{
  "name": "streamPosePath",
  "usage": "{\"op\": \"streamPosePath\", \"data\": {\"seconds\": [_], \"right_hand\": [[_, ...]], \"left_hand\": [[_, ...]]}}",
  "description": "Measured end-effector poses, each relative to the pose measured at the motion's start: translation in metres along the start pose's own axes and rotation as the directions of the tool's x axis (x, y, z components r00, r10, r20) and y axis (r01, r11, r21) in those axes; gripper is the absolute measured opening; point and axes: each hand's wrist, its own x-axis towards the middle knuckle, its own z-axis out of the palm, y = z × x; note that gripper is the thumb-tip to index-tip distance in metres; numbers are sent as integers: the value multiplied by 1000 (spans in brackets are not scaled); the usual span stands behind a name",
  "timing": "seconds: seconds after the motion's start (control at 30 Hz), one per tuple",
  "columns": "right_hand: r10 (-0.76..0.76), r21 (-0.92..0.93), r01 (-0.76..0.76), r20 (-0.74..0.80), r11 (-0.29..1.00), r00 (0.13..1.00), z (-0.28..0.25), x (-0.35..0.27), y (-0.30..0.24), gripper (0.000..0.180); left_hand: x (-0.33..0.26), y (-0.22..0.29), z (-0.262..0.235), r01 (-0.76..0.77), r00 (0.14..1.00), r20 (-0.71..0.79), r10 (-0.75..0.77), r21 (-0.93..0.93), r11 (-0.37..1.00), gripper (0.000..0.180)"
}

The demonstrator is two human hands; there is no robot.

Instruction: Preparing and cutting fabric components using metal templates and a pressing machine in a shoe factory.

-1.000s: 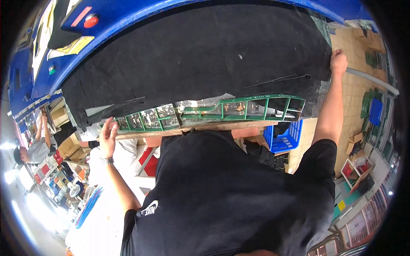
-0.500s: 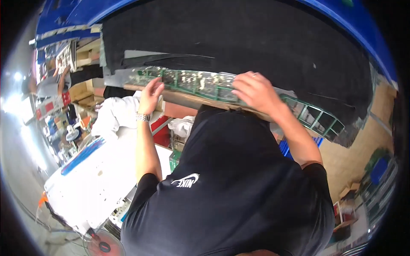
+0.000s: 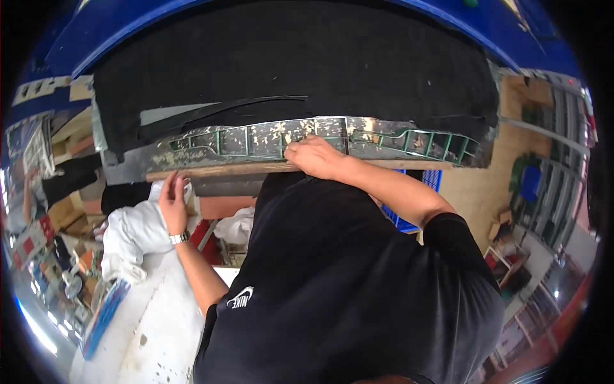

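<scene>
A long green metal cutting die point(image 3: 249, 142), ladder-like with cross bars, lies along the near strip of a worn board point(image 3: 185, 155). My right hand point(image 3: 316, 159) is at its middle, fingers curled down and closed around one of its bars; the fingertips are partly hidden. My left hand point(image 3: 173, 203) is raised apart from the die, by the near wooden edge point(image 3: 224, 171), fingers stretched and nothing in them. Beyond the die spreads black fabric point(image 3: 288, 61), with a narrow loose strip point(image 3: 249, 104) along its near side.
A blue machine beam point(image 3: 211, 8) arches over the far side. White cloth point(image 3: 131, 237) lies on a white table point(image 3: 153, 320) at the left. A blue crate point(image 3: 409, 198) stands below the board at the right. Another person point(image 3: 32, 192) is at the far left.
The die, its right end angled past the near edge before, now lies along the board. My right hand has closed on its middle; my left hand has drawn back from it. The view has shifted.
</scene>
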Motion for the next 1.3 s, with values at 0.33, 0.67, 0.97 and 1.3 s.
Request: {"op": "streamPosePath", "data": {"seconds": [0.33,0.67,0.97,1.3], "right_hand": [[162,301,-112,-146,947,976,-91,-41,-25,28],[32,21,-26,-402,999,915,-197,-149,49,22],[-143,-408,-104,-531,907,835,-146,-196,246,21],[59,-216,-278,-683,936,728,-212,-211,354,28]], "left_hand": [[80,63,-15,-293,955,-60,290,-60,954,29],[39,102,14,-375,779,-570,262,-88,923,31],[-31,153,231,-212,977,11,211,23,977,27],[-57,155,365,486,849,297,-437,-763,426,31]]}}
